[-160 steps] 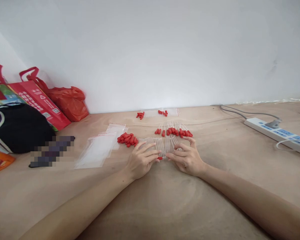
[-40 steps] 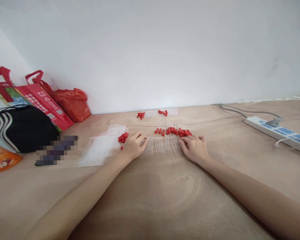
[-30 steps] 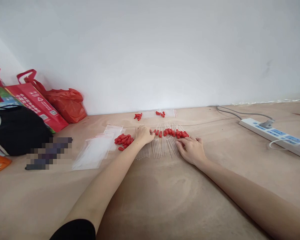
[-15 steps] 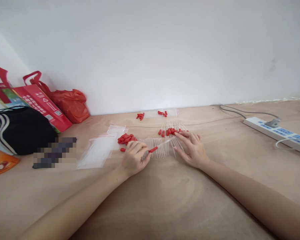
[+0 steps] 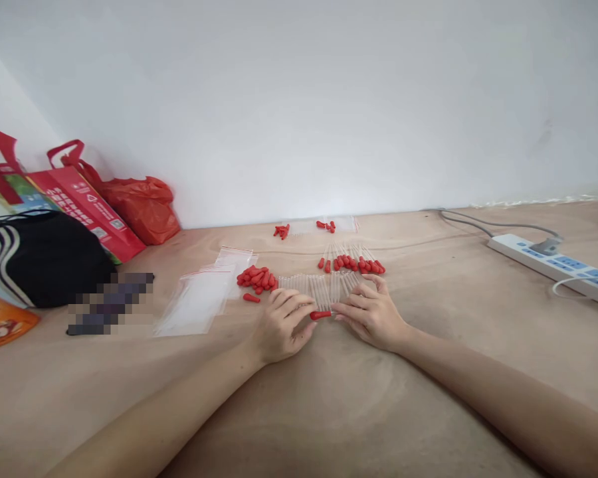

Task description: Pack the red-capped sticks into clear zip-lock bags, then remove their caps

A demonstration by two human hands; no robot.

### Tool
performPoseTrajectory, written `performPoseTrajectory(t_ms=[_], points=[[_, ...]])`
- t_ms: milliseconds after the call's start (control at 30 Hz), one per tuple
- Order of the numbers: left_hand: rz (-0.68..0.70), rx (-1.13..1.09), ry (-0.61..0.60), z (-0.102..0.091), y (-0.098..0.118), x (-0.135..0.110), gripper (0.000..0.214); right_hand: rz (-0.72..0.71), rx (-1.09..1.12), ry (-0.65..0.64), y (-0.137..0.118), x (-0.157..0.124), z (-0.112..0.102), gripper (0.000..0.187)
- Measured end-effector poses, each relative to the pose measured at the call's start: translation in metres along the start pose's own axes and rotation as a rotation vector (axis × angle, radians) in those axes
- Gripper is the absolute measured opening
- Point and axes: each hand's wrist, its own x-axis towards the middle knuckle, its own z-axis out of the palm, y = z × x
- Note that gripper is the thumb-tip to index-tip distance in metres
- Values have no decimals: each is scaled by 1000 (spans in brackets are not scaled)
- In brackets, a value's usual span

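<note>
A dropper with a red rubber bulb (image 5: 321,315) lies level between my hands, in front of a row of clear glass tubes (image 5: 319,289). My left hand (image 5: 285,325) has its thumb and forefinger closed around the bulb's left end. My right hand (image 5: 371,313) pinches the dropper's glass tube, which its fingers mostly hide. Beside my left hand is a pile of loose red bulbs (image 5: 257,277), with a single red bulb (image 5: 251,298) just before it. Behind my right hand lie several droppers with red bulbs fitted (image 5: 346,263), their glass ends pointing away.
Clear zip bags (image 5: 194,302) lie left of the bulb pile. Farther back, more red bulbs (image 5: 281,232) and a bag of droppers (image 5: 346,224) lie near the wall. Shopping bags (image 5: 87,209) and a black drawstring bag (image 5: 54,259) stand left; a power strip (image 5: 553,262) lies right.
My left hand has brought the dropper nearer to me and levelled it. My right hand has come away from the finished droppers to its glass end.
</note>
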Motion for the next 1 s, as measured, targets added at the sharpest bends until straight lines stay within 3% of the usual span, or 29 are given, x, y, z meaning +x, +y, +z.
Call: performPoseTrajectory(t_ms=[100, 167, 367, 1000], points=[[-13, -31, -66, 4, 0, 2, 27, -5, -11, 8, -2, 1, 0, 14], [-1, -46, -79, 7, -1, 3, 22, -24, -8, 17, -3, 1, 1, 13], [-8, -63, -65, 8, 0, 0, 8, -76, -1, 17, -1, -1, 0, 12], [58, -142, -82, 3, 4, -1, 13, -129, 16, 41, -1, -6, -3, 13]])
